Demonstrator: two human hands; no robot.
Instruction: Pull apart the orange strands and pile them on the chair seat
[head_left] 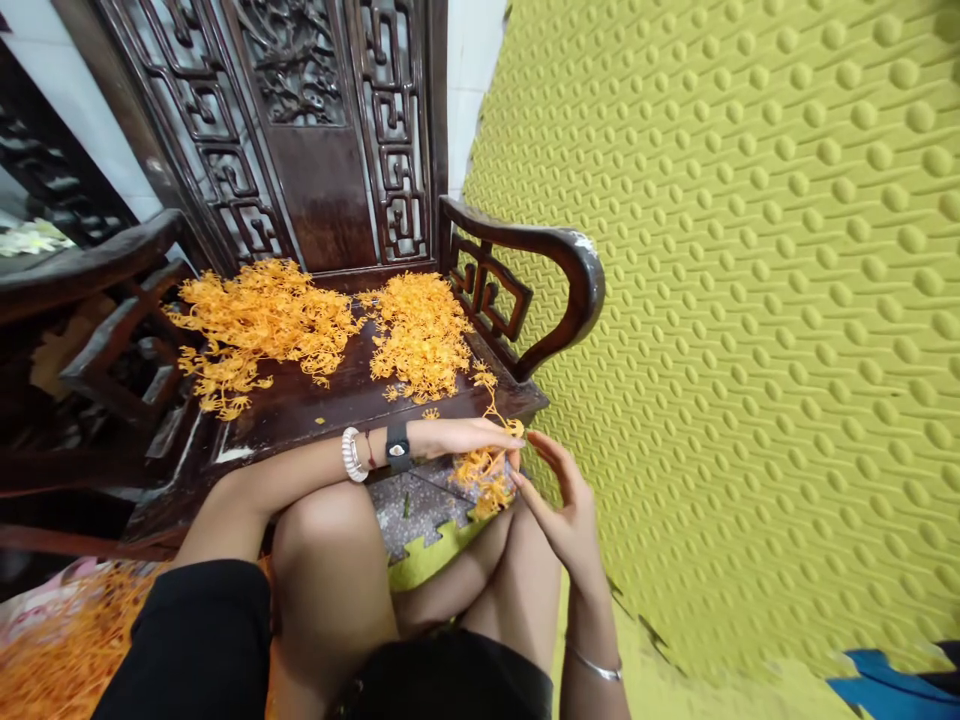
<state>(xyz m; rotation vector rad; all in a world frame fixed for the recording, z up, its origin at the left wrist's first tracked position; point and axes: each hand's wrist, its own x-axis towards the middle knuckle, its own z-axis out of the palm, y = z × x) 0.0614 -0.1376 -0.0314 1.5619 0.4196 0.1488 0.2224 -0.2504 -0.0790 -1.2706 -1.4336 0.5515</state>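
Observation:
My left hand [465, 437] reaches across my knees, fingers pinched on a clump of small orange flowers [484, 478] that hangs in front of the chair's edge. My right hand [559, 495] is raised beside it, fingers curled and touching the same clump from the right. A thin strand of flowers [491, 395] runs up from the clump to the chair seat. Two loose heaps of orange flowers lie on the dark wooden chair seat [315, 405]: a wide left heap [255, 320] and a denser right heap [420, 335].
The carved chair has a curved armrest [559, 275] on the right and a fretwork back [315, 130]. A yellow-green studded foam mat [750, 350] covers the floor to the right. More orange flowers [67, 640] lie at lower left. A blue thing [892, 685] sits at lower right.

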